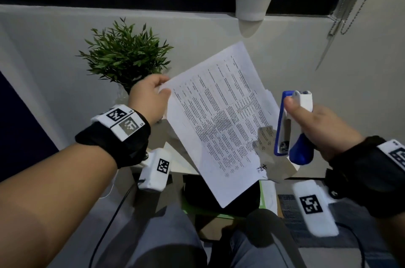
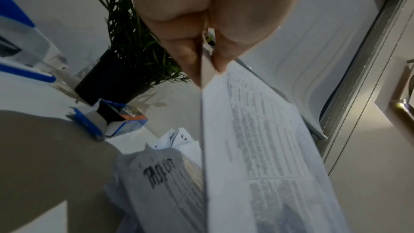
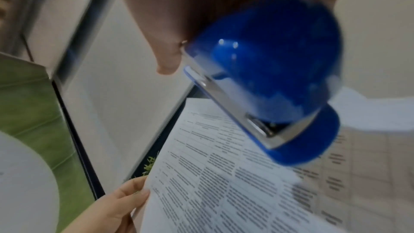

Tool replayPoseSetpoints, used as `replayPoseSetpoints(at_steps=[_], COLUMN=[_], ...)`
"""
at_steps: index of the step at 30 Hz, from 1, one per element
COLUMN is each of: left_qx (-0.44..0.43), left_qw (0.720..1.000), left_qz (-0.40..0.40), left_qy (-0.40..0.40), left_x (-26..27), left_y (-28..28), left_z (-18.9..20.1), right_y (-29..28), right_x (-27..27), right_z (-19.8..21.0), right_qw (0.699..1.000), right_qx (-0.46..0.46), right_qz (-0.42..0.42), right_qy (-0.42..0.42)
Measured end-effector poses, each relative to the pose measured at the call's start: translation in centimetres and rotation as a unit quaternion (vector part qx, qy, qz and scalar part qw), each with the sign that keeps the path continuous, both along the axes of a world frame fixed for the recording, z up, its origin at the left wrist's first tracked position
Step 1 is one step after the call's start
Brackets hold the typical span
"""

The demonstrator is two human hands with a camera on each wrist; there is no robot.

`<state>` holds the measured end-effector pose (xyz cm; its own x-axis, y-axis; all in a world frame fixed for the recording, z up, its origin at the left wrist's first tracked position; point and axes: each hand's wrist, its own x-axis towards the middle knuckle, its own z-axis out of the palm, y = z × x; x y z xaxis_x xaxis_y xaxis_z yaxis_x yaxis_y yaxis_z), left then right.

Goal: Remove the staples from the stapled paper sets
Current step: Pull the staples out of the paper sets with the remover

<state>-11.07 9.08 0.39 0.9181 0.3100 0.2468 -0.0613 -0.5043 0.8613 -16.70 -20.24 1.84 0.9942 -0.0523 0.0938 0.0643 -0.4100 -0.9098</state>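
Mid-task, lifted off the worktop — left hand (image 1: 151, 94) pinching paper set (image 1: 221, 123) at its ten-o'clock corner, right hand (image 1: 317, 127) gripping blue stapler (image 1: 293, 125) at three o'clock — next likely bringing tool to staple, itself unseen.

From the head we look down on both wrists, the paper (image 1: 219, 123) and the plant (image 1: 125, 53). Our left wrist camera sits close under the left hand (image 2: 197, 24), facing along the paper's edge toward the plant. Our right wrist camera looks past the stapler (image 3: 268, 81); all three views share the paper.
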Motion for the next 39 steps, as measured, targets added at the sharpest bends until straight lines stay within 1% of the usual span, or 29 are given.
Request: replayPoseSetpoints(at_steps=[2,3,5,6,8,10,12,13,15,16,19,22,25,31,35,37,39], left_qx=[-0.052,-0.076,-0.115,-0.116,-0.085,-0.045,-0.021,-0.017,-0.006,0.001,-0.01,-0.001,-0.011,-0.014,-0.034,-0.047,-0.027], left_qw=[0.998,0.996,0.993,0.993,0.995,0.995,0.993,0.991,0.989,0.987,0.987,0.986,0.986,0.983,0.982,0.98,0.977], left_qz=[0.021,0.022,0.002,-0.016,-0.056,-0.09,-0.118,-0.13,-0.15,-0.158,-0.16,-0.164,-0.167,-0.176,-0.177,-0.186,-0.213], left_qy=[-0.039,-0.045,-0.021,-0.002,0.013,0.0,-0.004,-0.003,0.0,0.001,-0.006,-0.013,-0.028,-0.044,-0.061,-0.045,0.005], left_x=[0.0,-0.1,-0.2,-0.3,-0.7,-1.1,-1.7,-1.9,-2.4,-2.6,-3.1,-3.7,-4.3,-5.0,-5.8,-6.2,-6.5], left_y=[0.0,-0.1,-0.5,-0.9,-1.9,-3.0,-3.9,-4.2,-4.9,-5.1,-6.1,-6.8,-7.0,-7.0,-7.5,-7.6,-7.7], left_z=[0.3,0.3,0.0,-0.4,-1.2,-1.9,-2.2,-2.3,-2.5,-2.5,-2.3,-1.8,-1.3,-0.7,-0.4,-0.2,-0.1], right_y=[0.3,0.5,0.8,1.1,1.6,2.2,2.9,3.4,4.2,4.8,6.8,8.6,9.2,8.9,8.8,8.7,8.7], right_x=[0.2,0.1,0.1,0.2,0.4,0.6,1.0,1.2,1.8,1.9,2.4,2.8,3.2,3.3,2.9,2.8,2.7], right_z=[-0.4,-0.5,-0.7,-0.7,-0.4,0.2,0.8,1.2,1.8,2.1,2.8,2.0,0.9,0.4,0.7,0.7,0.7], right_qw=[0.999,0.998,0.992,0.987,0.974,0.962,0.952,0.952,0.958,0.963,0.975,0.987,0.988,0.987,0.98,0.976,0.973], right_qx=[0.043,0.064,0.124,0.159,0.223,0.27,0.302,0.298,0.259,0.239,0.168,0.064,0.023,0.032,0.082,0.099,0.112], right_qz=[-0.006,-0.01,-0.016,-0.02,-0.03,-0.037,-0.048,-0.059,-0.077,-0.069,-0.053,-0.056,-0.058,-0.087,-0.113,-0.12,-0.116], right_qy=[0.009,0.009,0.007,0.005,0.006,0.003,-0.023,-0.045,-0.093,-0.108,-0.132,-0.138,-0.14,-0.133,-0.144,-0.153,-0.165])
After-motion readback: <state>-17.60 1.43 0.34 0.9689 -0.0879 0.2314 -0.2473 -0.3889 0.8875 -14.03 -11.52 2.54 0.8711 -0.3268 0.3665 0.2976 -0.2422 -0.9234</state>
